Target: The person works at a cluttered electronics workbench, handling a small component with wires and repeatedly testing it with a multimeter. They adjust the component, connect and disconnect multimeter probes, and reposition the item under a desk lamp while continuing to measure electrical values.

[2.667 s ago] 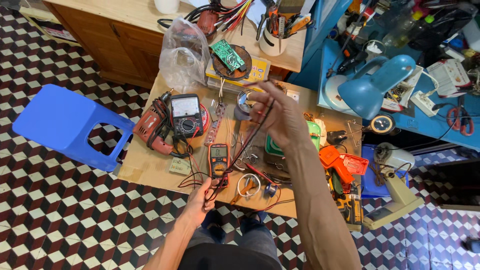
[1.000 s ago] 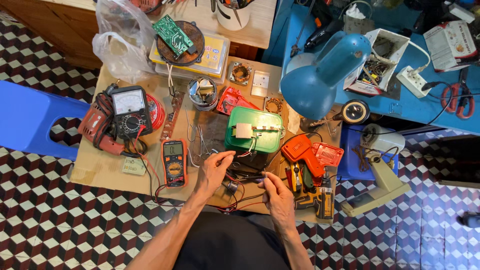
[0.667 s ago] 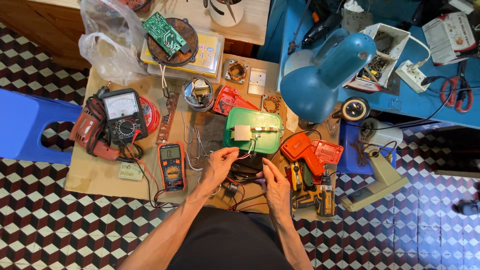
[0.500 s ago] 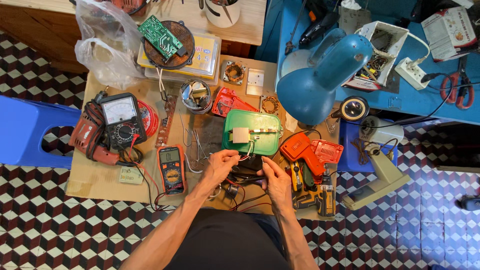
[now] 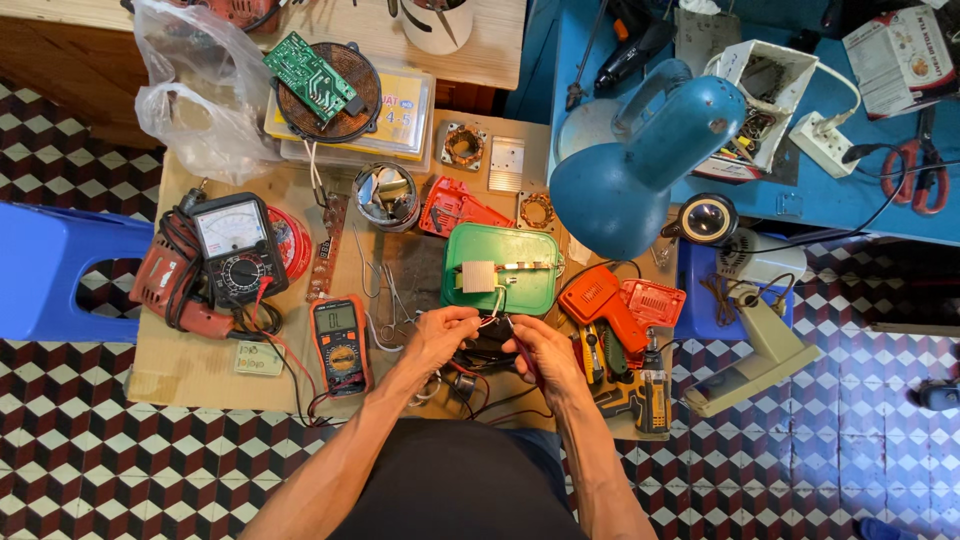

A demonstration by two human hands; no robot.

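Note:
My left hand (image 5: 440,337) pinches thin wires that run from a small white component (image 5: 478,276) lying on a green lid (image 5: 500,268). My right hand (image 5: 538,355) holds a red-tipped test probe against those wires just below the lid. Red and black leads trail from the probe across the board to an orange digital multimeter (image 5: 340,343) at my left. Both hands are close together at the near edge of the cardboard-covered table (image 5: 190,360).
An analog meter (image 5: 238,250) on a red tool sits at left. A blue desk lamp (image 5: 640,170) hangs over the right side. An orange soldering gun (image 5: 605,305), a yellow drill (image 5: 650,395), a blue stool (image 5: 60,270) and a plastic bag (image 5: 195,100) surround the work spot.
My right hand came back from reaching to the far side of the table. Both hands have drawn together under the green lid, and the view has shifted a little.

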